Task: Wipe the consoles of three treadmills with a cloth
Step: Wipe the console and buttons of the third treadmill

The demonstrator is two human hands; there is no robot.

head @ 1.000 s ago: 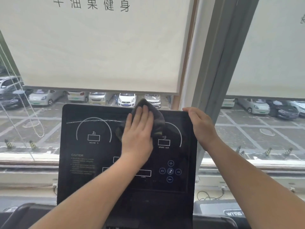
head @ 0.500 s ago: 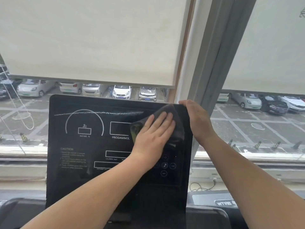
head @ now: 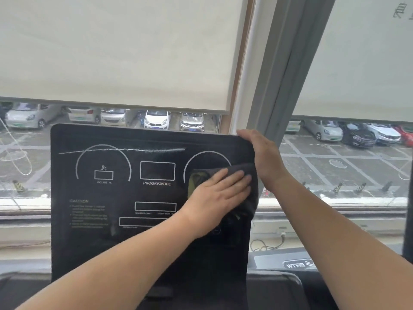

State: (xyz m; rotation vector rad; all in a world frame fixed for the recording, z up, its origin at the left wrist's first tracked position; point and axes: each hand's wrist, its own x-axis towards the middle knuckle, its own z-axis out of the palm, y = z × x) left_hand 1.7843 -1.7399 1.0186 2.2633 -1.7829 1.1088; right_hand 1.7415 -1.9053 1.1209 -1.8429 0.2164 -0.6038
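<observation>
A black treadmill console with white dial outlines and boxes stands upright before me. My left hand lies flat with straight fingers on a dark grey cloth, pressing it against the console's right side, near the right dial. The cloth hangs down below my fingers along the console's right edge. My right hand grips the console's top right corner, fingers curled behind the edge. A pale smear line runs across the upper part of the panel.
Behind the console is a window with cream roller blinds pulled partway down and a grey frame post. Parked cars show outside. A neighbouring machine's grey base and a cable lie at lower right.
My left hand slid the cloth from the panel's middle to its right side and slightly down. My right hand kept its hold on the top right corner.
</observation>
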